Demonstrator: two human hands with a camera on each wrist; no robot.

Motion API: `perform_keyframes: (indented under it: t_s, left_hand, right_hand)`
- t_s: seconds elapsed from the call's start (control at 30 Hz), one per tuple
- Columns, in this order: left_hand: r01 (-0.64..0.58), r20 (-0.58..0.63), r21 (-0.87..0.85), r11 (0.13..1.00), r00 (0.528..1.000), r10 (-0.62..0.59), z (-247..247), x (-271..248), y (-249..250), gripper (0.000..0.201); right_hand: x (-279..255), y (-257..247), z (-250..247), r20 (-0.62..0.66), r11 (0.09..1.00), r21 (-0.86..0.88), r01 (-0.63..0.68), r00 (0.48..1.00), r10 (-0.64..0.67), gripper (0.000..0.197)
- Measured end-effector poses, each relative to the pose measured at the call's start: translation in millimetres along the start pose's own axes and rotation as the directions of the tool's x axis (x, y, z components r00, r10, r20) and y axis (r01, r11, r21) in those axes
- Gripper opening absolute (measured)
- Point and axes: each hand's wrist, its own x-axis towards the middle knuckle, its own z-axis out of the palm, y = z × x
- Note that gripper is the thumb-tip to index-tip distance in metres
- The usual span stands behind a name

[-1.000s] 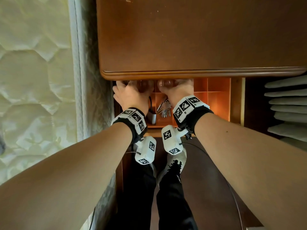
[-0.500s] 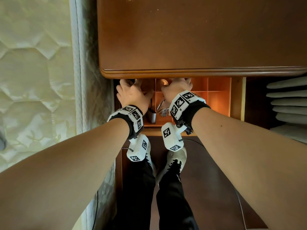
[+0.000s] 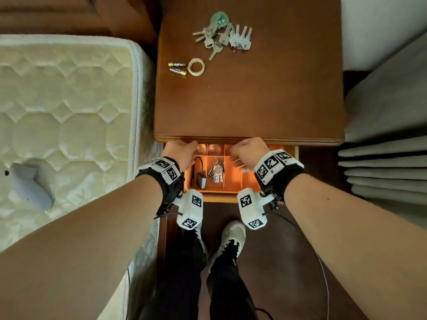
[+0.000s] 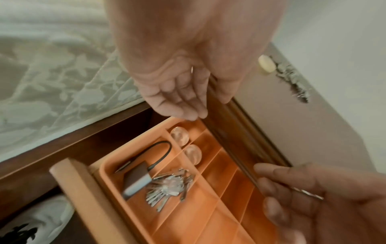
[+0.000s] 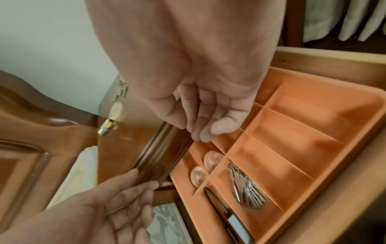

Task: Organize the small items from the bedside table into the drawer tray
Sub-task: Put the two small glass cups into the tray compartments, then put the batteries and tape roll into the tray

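Note:
The drawer is open with an orange divided tray inside. In it lie a grey adapter with a black cable, a bunch of keys and two clear round pieces. On the table top are more keys, two batteries and a ring of pale tape. My left hand hovers over the tray's back left, fingers relaxed and empty. My right hand hangs over the middle compartments, also empty. Both hands sit just below the table's front edge.
A quilted mattress presses against the table's left side. Grey pleated curtains hang at the right. The wooden drawer front juts toward my legs and white shoes. The tray's right compartments hold nothing.
My hands were close together deep at the tray's back; they have drawn apart and up, holding nothing. The head view has tilted up, and the items on the table top now show.

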Motion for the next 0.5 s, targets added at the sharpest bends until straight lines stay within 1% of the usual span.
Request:
perform_keyframes:
  t_s: [0.03,0.1,0.2,0.23,0.3,0.37,0.4,0.5]
  left_hand:
    - [-0.015,-0.006,0.005,1.000,1.000,0.015,-2.8,-2.1,6.3,0.030]
    - [-0.064,-0.058,0.019,0.998,0.996,0.065,-10.5,-1.5,17.3,0.030]
    - [-0.161,-0.136,0.002,0.987,0.978,0.160,-20.9,10.0,37.3,0.027]
    - [-0.207,-0.159,0.013,0.978,0.965,0.207,-24.2,15.3,45.4,0.024]
    - [-0.289,-0.194,0.092,0.953,0.933,0.302,-31.2,24.1,62.9,0.019]
    - [-0.348,-0.221,0.172,0.921,0.898,0.381,-39.2,37.1,81.1,0.018]
    - [-0.367,-0.235,0.216,0.905,0.880,0.413,-42.8,44.3,89.7,0.020]
    - [-0.403,-0.251,0.378,0.833,0.822,0.512,-53.3,64.9,113.9,0.034]
  right_hand:
    - [-4.0,-6.6,-4.7,-0.005,1.000,0.003,0.020,1.000,-0.020,0.013]
    - [-6.6,-20.6,-13.2,-0.029,0.998,0.024,0.055,0.998,-0.054,0.011]
    - [-3.5,-43.7,-21.7,-0.073,0.994,0.070,0.081,0.994,-0.076,0.011]
    - [-0.3,-50.9,-24.0,-0.094,0.993,0.069,0.097,0.991,-0.091,0.013]
    - [7.7,-64.2,-27.2,-0.129,0.990,0.080,0.120,0.986,-0.110,0.014]
    - [15.5,-77.2,-30.3,-0.149,0.987,0.103,0.125,0.983,-0.109,0.014]
    - [19.7,-83.4,-31.6,-0.163,0.987,0.104,0.125,0.981,-0.107,0.013]
    - [30.9,-101.9,-32.3,-0.218,0.988,0.079,0.136,0.969,-0.116,0.012]
